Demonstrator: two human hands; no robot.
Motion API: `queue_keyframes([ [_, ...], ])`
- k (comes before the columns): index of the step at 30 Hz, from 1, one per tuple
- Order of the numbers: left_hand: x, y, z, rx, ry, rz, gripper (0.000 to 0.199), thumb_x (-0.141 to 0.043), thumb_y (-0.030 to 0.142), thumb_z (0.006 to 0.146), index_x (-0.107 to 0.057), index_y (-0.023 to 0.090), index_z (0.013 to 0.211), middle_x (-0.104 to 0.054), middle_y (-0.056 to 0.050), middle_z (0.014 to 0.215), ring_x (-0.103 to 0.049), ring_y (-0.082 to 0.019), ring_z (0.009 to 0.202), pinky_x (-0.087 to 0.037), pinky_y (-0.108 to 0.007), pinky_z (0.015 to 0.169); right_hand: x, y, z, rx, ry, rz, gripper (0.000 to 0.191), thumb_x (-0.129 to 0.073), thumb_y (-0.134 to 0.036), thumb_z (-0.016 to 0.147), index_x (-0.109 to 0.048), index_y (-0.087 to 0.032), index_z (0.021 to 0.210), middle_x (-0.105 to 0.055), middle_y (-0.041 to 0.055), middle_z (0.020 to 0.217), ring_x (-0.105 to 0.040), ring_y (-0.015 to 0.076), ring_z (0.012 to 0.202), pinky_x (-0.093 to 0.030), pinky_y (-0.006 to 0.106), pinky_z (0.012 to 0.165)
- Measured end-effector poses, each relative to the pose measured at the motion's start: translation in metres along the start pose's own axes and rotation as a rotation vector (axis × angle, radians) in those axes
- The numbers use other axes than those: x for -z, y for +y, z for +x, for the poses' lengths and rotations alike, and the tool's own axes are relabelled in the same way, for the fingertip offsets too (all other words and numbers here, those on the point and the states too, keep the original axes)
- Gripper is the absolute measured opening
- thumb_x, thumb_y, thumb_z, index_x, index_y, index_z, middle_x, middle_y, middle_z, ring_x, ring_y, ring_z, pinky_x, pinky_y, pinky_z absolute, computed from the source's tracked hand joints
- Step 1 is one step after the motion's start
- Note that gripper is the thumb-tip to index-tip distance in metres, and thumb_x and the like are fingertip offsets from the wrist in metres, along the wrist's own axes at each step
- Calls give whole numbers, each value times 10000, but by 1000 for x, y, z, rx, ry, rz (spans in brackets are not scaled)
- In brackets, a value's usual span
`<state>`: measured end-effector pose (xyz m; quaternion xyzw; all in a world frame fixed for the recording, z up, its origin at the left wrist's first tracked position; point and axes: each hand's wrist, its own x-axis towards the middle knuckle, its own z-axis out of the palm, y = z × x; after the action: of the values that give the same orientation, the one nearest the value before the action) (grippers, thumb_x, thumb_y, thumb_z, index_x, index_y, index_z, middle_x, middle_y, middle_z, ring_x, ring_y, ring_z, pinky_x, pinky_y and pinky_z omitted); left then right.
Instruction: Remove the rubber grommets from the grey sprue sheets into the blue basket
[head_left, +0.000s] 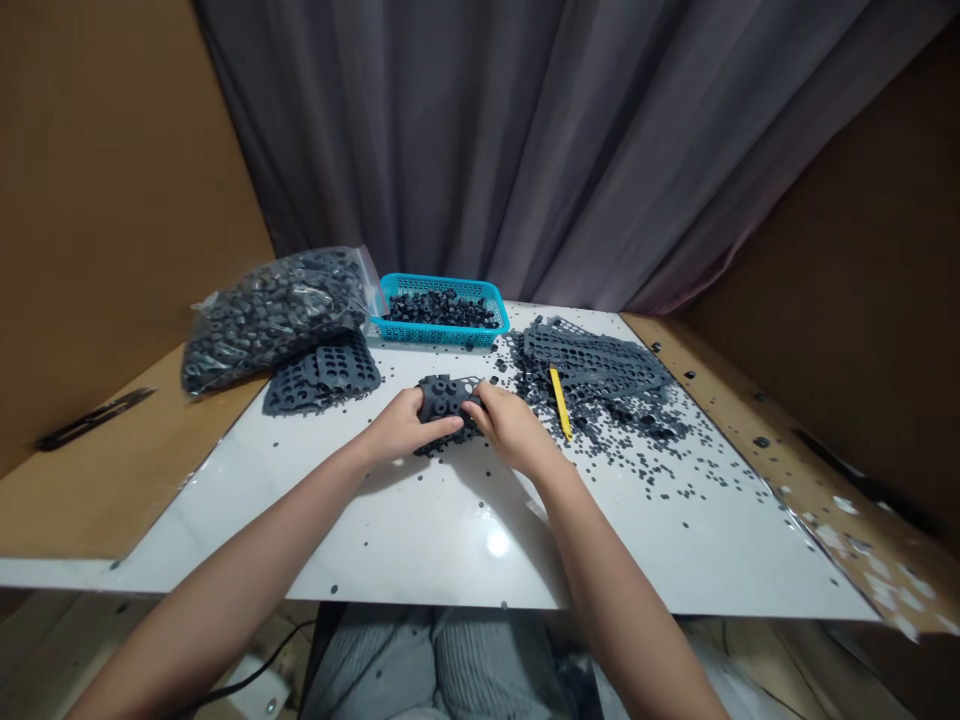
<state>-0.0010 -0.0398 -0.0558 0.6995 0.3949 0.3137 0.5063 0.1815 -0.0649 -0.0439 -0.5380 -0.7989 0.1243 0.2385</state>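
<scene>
Between my two hands, above the middle of the white tabletop, is a dark grey rubber sheet (442, 397) with round cut shapes in it. My left hand (401, 425) grips its left side, thumb laid along the near edge. At the right edge, the fingers of my right hand (506, 420) are pinched together on the sheet, where a thin strip with open holes shows. Small dark pieces lie under the sheet, partly hidden by it. To the right of my right hand lies a yellow plastic stick (560, 403).
A blue basket (442, 335) of small black parts stands at the back. Left of it, a full clear bag (274, 310) rests by stacked perforated sheets (326, 375). Punched sheets (596, 355) and scattered bits lie right. A black cutter (94, 418) is far left.
</scene>
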Motion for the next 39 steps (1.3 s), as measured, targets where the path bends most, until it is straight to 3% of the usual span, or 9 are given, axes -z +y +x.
queue_keyframes([
  [5,-9,-4,1,-7,-5,-63,369,-609,450,746,-656,138,937,-686,-84,913,-615,-229,837,-494,-341,746,-6,4,1,26,18,352,235,-378,-287,905,-414,-195,692,-425,-27,604,-404,123,585,-292,244,583],
  [10,-17,-10,4,57,14,-427,379,-654,443,723,-640,138,948,-695,-71,842,-633,-206,779,-500,-337,745,-23,0,5,-171,-10,1190,337,-524,-452,803,-375,-201,635,-258,-75,538,-252,85,483,-241,209,480],
  [13,-16,-11,6,102,-33,-696,380,-705,413,679,-646,131,926,-696,-64,761,-646,-200,695,-511,-349,717,-26,-4,8,-282,-16,1565,330,-622,-386,743,-367,-205,636,-237,-77,550,-234,79,469,-264,197,455],
  [17,-9,-8,5,143,32,-859,298,-726,360,668,-650,144,858,-693,-48,739,-646,-181,684,-519,-334,722,-12,2,9,-237,115,1849,303,-458,-263,866,-317,-205,604,-191,-64,563,-212,92,461,-305,185,451],
  [20,-6,-9,6,152,134,-801,279,-725,373,673,-640,153,822,-687,-27,737,-636,-166,696,-515,-314,728,1,11,9,-167,219,1903,324,-363,-239,911,-313,-198,594,-168,-60,556,-198,97,457,-321,181,466],
  [24,-7,-12,8,120,154,-594,350,-703,442,683,-645,155,873,-701,-45,864,-637,-186,806,-495,-316,779,6,16,10,-189,178,1874,285,-366,-253,909,-382,-195,631,-233,-54,555,-239,90,452,-322,177,462],
  [29,-8,-9,5,133,189,-470,414,-681,482,683,-640,154,932,-697,-66,885,-635,-204,830,-496,-345,796,2,15,11,-363,112,1918,160,-389,-189,860,-458,-179,716,-407,-27,603,-337,76,465,-343,174,465],
  [34,-10,-4,3,180,151,-488,384,-657,475,712,-608,160,925,-685,-48,806,-632,-185,722,-509,-367,740,-1,22,13,-578,143,1943,70,-458,-105,781,-464,-174,773,-489,-17,652,-415,66,493,-372,164,476],
  [39,-9,-6,5,104,131,-337,370,-658,483,701,-614,141,835,-685,-69,821,-624,-208,783,-492,-379,794,-2,22,13,-634,177,1827,78,-465,-93,767,-484,-162,737,-364,-75,473,-287,54,392,-269,142,386],
])
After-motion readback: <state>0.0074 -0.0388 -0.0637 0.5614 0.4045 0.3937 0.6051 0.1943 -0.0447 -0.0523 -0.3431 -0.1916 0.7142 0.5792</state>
